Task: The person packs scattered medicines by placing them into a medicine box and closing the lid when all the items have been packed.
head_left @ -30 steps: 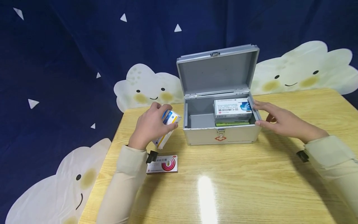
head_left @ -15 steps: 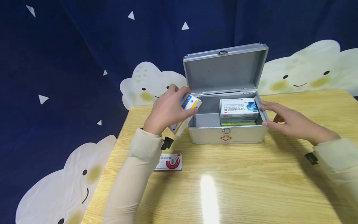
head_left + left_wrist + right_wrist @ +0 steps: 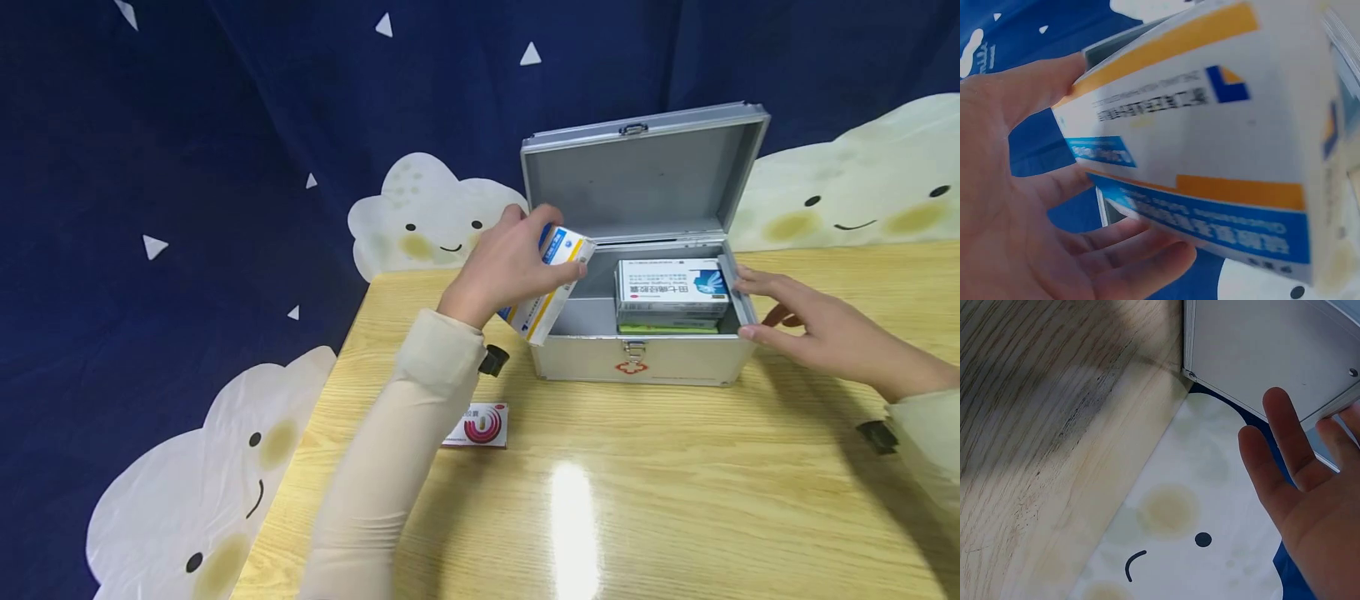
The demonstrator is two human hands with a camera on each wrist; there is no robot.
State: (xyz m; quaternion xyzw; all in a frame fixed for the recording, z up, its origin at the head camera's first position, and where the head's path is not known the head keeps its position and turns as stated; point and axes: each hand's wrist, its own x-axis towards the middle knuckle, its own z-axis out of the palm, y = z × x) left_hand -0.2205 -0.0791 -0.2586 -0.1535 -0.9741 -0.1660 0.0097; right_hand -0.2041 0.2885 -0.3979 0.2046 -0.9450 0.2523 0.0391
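Note:
My left hand [image 3: 517, 262] grips a white, blue and yellow medicine box [image 3: 551, 287] between thumb and fingers, tilted, in front of the left end of a silver first-aid case [image 3: 585, 358]. Printed faces of that box [image 3: 1166, 125] fill much of the left wrist view. The case stands with its lid [image 3: 645, 183] raised. Inside, on its right side, a white medicine box with a blue picture [image 3: 671, 283] lies on top of other boxes. At the case's right rim, my right hand [image 3: 825, 325] touches the edge with its fingertips; in the right wrist view its fingers [image 3: 1285, 431] look extended.
A white medicine box with a red ring pattern [image 3: 483, 423] lies on the wooden table [image 3: 660, 492], partly hidden by the left sleeve. Behind the table hangs a dark blue curtain [image 3: 450, 83] with white clouds and triangles.
My left hand has carried the white, blue and yellow medicine box up and right, from beside the case to its left end. The right hand stays at the rim while the head view shifts.

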